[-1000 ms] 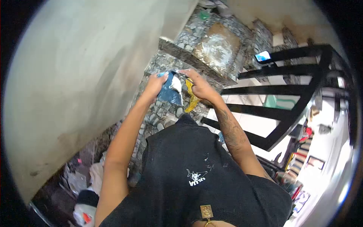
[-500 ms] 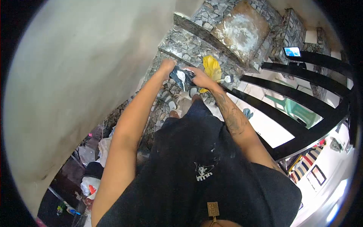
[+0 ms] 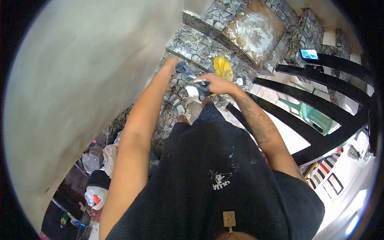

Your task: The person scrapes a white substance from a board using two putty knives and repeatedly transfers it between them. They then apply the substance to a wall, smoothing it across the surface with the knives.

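I stand on stone-tiled stairs and look down past my black shirt. Both arms reach forward over the steps. My left hand grips one end of a crumpled blue and white plastic wrapper. My right hand grips its other end, a little lower and to the right. The wrapper is stretched between the two hands. A yellow plastic bag lies on the step just beyond my right hand.
A plain grey wall rises close on the left. A black metal railing runs along the right, with a green plastic chair below it. Bags and clutter lie at the lower left. A small lit screen shows at the upper right.
The yellow bag has left my right hand and now lies on the step. My hands have pulled apart, stretching the wrapper between them. The view has tilted downward.
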The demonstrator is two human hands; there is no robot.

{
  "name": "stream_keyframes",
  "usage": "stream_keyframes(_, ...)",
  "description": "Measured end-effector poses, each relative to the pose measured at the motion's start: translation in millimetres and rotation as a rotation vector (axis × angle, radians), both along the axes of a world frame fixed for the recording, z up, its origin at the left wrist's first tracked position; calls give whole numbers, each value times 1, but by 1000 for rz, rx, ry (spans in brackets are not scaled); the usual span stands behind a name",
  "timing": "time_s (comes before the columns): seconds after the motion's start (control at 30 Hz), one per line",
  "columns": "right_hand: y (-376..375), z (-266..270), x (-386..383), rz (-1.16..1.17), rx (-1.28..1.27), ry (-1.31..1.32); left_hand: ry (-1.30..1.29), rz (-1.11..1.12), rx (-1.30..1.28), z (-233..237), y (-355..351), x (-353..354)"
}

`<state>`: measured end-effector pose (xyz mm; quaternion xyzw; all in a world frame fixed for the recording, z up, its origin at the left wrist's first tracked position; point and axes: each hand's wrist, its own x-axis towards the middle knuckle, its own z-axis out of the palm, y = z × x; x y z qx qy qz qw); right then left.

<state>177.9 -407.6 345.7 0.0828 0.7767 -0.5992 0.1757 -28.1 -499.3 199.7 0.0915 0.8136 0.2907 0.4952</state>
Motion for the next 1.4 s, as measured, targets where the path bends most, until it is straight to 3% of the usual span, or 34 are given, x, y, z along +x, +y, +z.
stream_keyframes(0.03, 2, 16, 2, 66, -36, -2, 52, -51, 49, 1, -2, -8)
stream_keyframes(0.1, 9, 72, 9, -40, -118, -47, -106, 84, 204, 33, -3, -15)
stream_keyframes(0.17, 11, 138, 24, -353, -127, -6, -543, 416, 409, 123, -23, 0)
stream_keyframes(0.23, 2, 164, 44, -735, -294, 199, -717, 502, 757, 159, -52, 13)
stream_keyframes(0.3, -24, 176, 49, -940, -231, 371, -798, 644, 920, 214, -81, 35)
stream_keyframes(0.37, -60, 180, 48, -1046, -5, 382, -725, 675, 1015, 246, -102, 62)
stream_keyframes(0.4, -70, 173, 45, -956, 167, 452, -682, 698, 1060, 257, -110, 72)
stream_keyframes(0.43, -80, 180, 42, -738, 84, 453, -692, 692, 1054, 265, -118, 79)
stream_keyframes(0.57, -123, 190, 28, -497, 261, 709, -774, 682, 1011, 294, -143, 90)
stream_keyframes(0.7, -129, 152, 35, -443, 537, 691, -926, 700, 1005, 305, -163, 88)
stream_keyframes(0.77, -107, 109, 49, -291, 664, 443, -940, 705, 1023, 313, -169, 87)
stream_keyframes(0.83, -98, 85, 62, -494, 426, 454, -757, 707, 1166, 329, -171, 80)
stream_keyframes(0.87, -83, 86, 64, -523, 532, 495, -648, 726, 1223, 335, -170, 75)
stream_keyframes(0.9, -79, 99, 65, -554, 628, 523, -542, 753, 1258, 335, -173, 73)
stream_keyframes(0.93, -101, 155, 50, -627, 634, 501, -462, 746, 1214, 309, -169, 66)
stream_keyframes(0.97, -108, 173, 46, -649, 543, 491, -386, 795, 1225, 294, -164, 65)
stream_keyframes(1.07, -139, 221, 21, -450, 653, 485, -106, 841, 1236, 264, -149, 69)
stream_keyframes(1.13, -160, 236, 8, -391, 678, 377, -68, 817, 1213, 281, -147, 77)
stream_keyframes(1.3, -174, 205, 0, -319, 841, 324, 60, 699, 1138, 290, -150, 80)
stream_keyframes(1.4, -172, 208, 2, -233, 769, 269, 176, 664, 1098, 289, -149, 75)
